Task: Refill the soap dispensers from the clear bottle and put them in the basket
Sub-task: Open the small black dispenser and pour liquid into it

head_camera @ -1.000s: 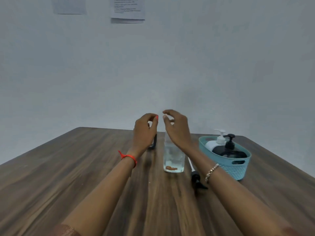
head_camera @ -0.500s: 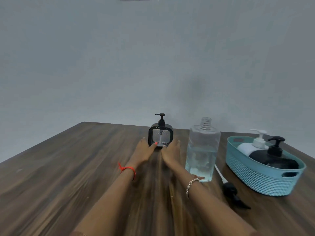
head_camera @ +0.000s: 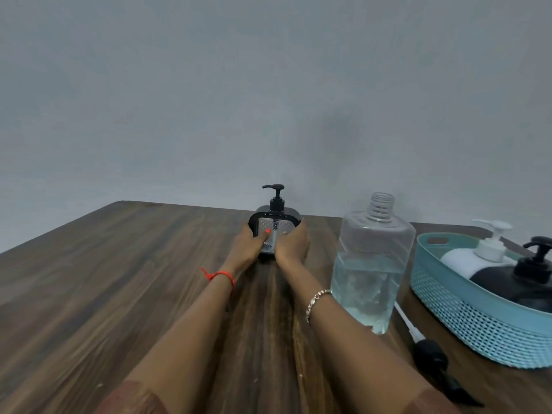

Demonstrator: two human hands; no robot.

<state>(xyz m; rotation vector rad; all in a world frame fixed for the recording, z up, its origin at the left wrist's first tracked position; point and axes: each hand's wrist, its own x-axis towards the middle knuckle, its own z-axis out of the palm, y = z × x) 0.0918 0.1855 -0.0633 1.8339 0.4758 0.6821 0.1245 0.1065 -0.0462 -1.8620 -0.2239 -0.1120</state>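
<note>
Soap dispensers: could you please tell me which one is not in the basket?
The square black dispenser gripped by the left hand and right hand; the white dispenser and round black dispenser are in the teal basket.

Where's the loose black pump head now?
Head view, lower right: the loose black pump head with white tube lies on the wooden table between the clear plastic bottle and the teal plastic basket.

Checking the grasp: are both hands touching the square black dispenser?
Touching. Head view shows left hand and right hand clasping the sides of the square dispenser.
</note>
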